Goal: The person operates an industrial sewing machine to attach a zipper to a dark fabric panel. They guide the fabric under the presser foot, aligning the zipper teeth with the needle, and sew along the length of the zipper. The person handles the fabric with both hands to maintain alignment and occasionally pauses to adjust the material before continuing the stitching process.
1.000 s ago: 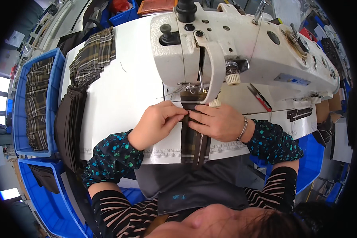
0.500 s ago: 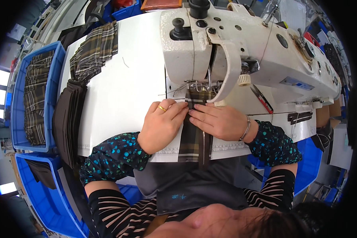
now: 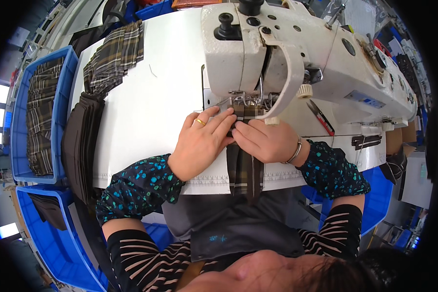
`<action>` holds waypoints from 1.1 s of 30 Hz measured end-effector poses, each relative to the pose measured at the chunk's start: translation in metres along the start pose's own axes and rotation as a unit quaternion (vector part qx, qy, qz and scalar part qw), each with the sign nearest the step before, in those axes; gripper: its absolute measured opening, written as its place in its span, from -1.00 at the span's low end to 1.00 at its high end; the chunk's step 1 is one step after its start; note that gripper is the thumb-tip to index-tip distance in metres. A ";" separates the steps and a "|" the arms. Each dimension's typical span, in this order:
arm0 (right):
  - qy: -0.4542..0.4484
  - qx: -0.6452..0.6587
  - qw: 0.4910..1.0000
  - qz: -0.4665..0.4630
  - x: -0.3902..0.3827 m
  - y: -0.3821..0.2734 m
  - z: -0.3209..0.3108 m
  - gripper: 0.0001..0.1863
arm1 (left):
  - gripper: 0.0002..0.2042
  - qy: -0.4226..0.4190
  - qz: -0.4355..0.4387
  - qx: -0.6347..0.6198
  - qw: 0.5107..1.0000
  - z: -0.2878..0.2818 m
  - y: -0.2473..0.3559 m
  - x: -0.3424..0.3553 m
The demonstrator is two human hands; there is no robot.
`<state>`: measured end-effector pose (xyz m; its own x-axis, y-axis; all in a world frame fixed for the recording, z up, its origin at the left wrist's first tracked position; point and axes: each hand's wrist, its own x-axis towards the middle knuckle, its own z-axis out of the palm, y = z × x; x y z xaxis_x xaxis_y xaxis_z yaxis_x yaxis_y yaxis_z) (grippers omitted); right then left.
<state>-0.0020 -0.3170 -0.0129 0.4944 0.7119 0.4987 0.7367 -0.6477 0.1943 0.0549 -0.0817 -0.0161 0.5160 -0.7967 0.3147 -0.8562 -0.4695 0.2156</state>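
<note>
A plaid fabric strip [image 3: 246, 170] in brown, black and white runs from under the presser foot of a white sewing machine [image 3: 224, 68] to the table's front edge, with a dark end hanging over. My left hand [image 3: 199, 141], with a gold ring, lies with its fingers stretched out and their tips on the strip's left side, just before the foot. From the right, my right hand [image 3: 270, 138], with a bracelet, has its fingers bent together on the strip and seems to pinch it. The thumb and the fabric beneath are hidden.
Left on the white table [image 3: 146, 121] lie a plaid fabric pile [image 3: 114, 56] and a stack of dark pieces [image 3: 82, 146]. Blue bins [image 3: 68, 117] stand beyond. A small red-and-black cutter [image 3: 321, 119] rests right of the machine's needle area.
My left fingers have slid forward toward the presser foot. My right fingers, flatter before, are now bent together. The strip has shifted, and its front part lies differently.
</note>
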 end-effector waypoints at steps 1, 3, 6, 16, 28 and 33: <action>-0.007 -0.001 1.000 0.010 0.002 -0.001 0.002 -0.78 | -0.51 0.000 -0.006 -0.006 1.000 0.001 0.000 0.000; -0.006 -0.012 1.000 -0.002 0.003 0.001 0.005 -0.80 | -0.49 0.002 -0.003 -0.011 1.000 0.001 -0.003 0.001; -0.013 -0.008 1.000 -0.001 0.001 0.005 -0.001 -0.83 | -0.46 0.005 -0.005 -0.010 1.000 -0.001 -0.001 -0.001; -0.043 -0.003 0.995 0.088 -0.005 0.002 0.002 -0.67 | -0.50 0.024 0.008 0.006 1.000 -0.001 0.002 0.004; -0.063 0.003 0.991 0.121 -0.009 0.009 0.011 -0.64 | -0.47 -0.013 0.003 0.012 1.000 -0.001 -0.013 0.013; -0.036 -0.013 0.999 0.018 -0.003 -0.004 0.000 -0.67 | -0.46 0.001 0.019 0.023 1.000 0.002 -0.016 0.012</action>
<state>-0.0064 -0.3172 -0.0151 0.5532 0.7046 0.4445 0.7061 -0.6797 0.1986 0.0750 -0.0844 -0.0182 0.4837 -0.8129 0.3243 -0.8751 -0.4565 0.1608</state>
